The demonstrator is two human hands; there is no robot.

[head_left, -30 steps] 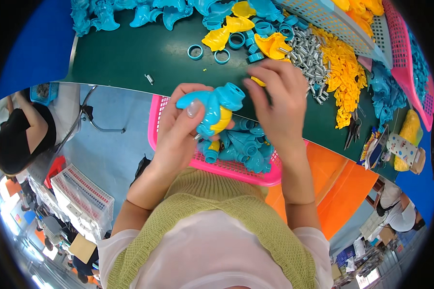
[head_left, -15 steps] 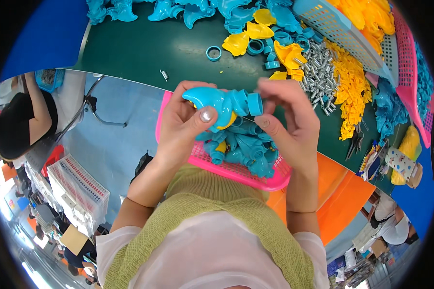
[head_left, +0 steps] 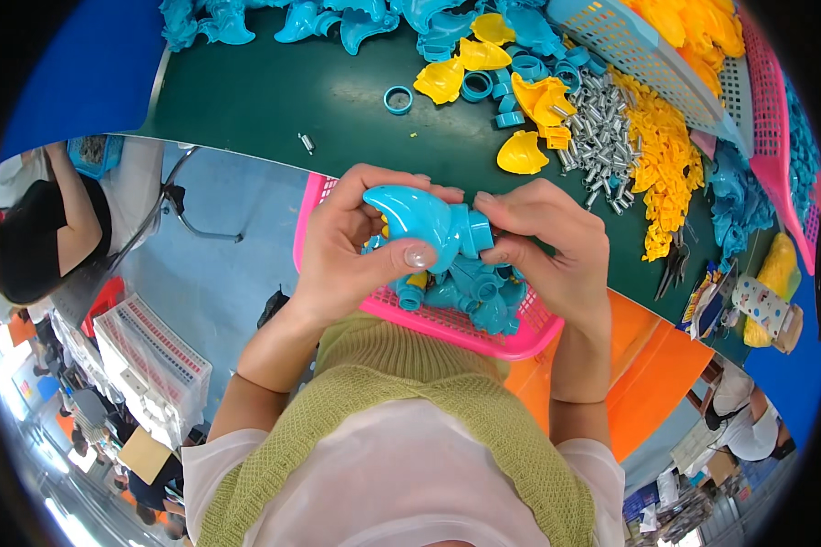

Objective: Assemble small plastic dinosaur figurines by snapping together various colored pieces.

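My left hand (head_left: 333, 264) is closed around a glossy blue curved plastic part (head_left: 415, 217), its pointed tip toward the left. A sliver of yellow shows under it beside my fingers. At the part's right end sits a short blue ring (head_left: 477, 233), pinched between the thumb and fingers of my right hand (head_left: 561, 246). How far the ring goes over the part's neck I cannot tell. Just below both hands, a pink basket (head_left: 520, 347) holds several similar blue parts (head_left: 470, 294).
On the green table (head_left: 265, 96) lie loose blue rings (head_left: 398, 100), yellow shells (head_left: 522, 153), a heap of metal cylinders (head_left: 602, 137) and a yellow pile (head_left: 661, 164). Blue shells (head_left: 365, 27) line the far edge. Pliers (head_left: 672, 264) lie at right. A person (head_left: 55, 219) sits at left.
The blue part has turned, hiding most of its yellow side, and moved slightly down and right. My right fingers, looser before, have closed on the ring.
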